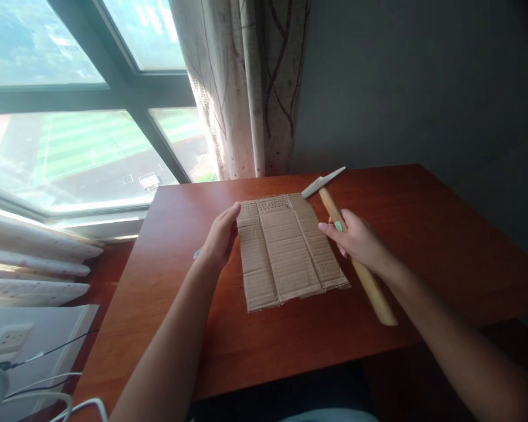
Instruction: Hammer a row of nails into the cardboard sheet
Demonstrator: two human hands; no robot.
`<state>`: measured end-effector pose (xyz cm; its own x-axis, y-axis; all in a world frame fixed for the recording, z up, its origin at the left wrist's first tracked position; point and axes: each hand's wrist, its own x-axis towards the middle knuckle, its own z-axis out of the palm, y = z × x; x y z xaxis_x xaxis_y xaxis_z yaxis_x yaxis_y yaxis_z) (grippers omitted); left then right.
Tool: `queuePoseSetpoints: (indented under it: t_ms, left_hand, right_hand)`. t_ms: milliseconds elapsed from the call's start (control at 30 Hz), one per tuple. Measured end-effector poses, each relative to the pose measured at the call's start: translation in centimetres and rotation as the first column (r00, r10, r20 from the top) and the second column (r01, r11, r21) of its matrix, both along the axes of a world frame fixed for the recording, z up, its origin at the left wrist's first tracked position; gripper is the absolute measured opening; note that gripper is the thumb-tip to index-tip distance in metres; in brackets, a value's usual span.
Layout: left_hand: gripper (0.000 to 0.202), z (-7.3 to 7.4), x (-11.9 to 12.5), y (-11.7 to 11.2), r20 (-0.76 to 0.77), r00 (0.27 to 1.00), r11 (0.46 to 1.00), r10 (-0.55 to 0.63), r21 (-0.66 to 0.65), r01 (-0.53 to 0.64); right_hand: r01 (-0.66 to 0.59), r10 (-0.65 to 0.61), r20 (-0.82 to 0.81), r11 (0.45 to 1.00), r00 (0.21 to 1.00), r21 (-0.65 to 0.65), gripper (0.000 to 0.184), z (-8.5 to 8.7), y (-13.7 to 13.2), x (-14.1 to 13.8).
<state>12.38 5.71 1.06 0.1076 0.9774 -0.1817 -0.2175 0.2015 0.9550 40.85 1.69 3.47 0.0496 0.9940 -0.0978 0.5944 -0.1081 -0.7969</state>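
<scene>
A flat sheet of brown corrugated cardboard [286,252] lies on the red-brown wooden table [422,234]; several small holes dot its far edge. My left hand [220,237] rests against the cardboard's left edge, fingers together and laid along it. My right hand [356,237] hovers at the cardboard's right edge and pinches a small green round-headed thing [338,225] between thumb and finger. Under that hand lies a long wooden handle [369,284] whose pale grey metal head [323,181] points to the far side of the table.
A patterned curtain [250,88] hangs beyond the table in front of a large window [70,117]. At lower left are a white wall socket [9,338] and white cables [48,398]. A dark wall stands to the right.
</scene>
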Motion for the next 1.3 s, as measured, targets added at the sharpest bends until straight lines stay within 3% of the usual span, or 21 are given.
queuePoseSetpoints:
  t_ms: [67, 167, 367, 567, 967, 1300]
  left_hand:
    - [0.055, 0.1, 1.0, -0.2, 0.163, 0.986, 0.996, -0.045, -0.068, 0.057]
    - [0.059, 0.1, 1.8, -0.2, 0.281, 0.956, 0.977, -0.086, -0.165, 0.136]
    - [0.059, -0.8, 1.4, -0.2, 0.353, 0.927, 0.976, -0.125, -0.125, 0.179]
    - [0.054, -1.0, 1.4, -0.2, 0.326, 0.938, 0.985, -0.113, -0.085, 0.149]
    - [0.039, -1.1, 1.4, -0.1, 0.218, 0.974, 0.994, -0.068, -0.071, 0.086]
    - [0.036, -0.5, 0.8, -0.2, 0.098, 0.991, 0.987, -0.087, -0.128, 0.099]
  right_hand:
    - [0.002, -0.003, -0.074, 1.000, 0.997, -0.014, 0.035, -0.5, 0.1, -0.3]
    - [0.017, -0.023, -0.171, 0.999, 0.985, -0.035, 0.033, -0.9, 0.2, -0.7]
    - [0.034, -0.046, -0.319, 0.999, 0.947, -0.042, 0.032, -0.8, 0.1, -1.2]
    - [0.087, -0.078, -0.361, 0.996, 0.929, 0.010, 0.033, -0.9, 0.4, -1.2]
    - [0.031, -0.043, -0.334, 0.999, 0.941, -0.040, 0.029, -0.9, 1.1, -0.9]
    - [-0.006, -0.006, -0.274, 0.999, 0.962, -0.043, 0.035, -0.9, -1.0, -0.6]
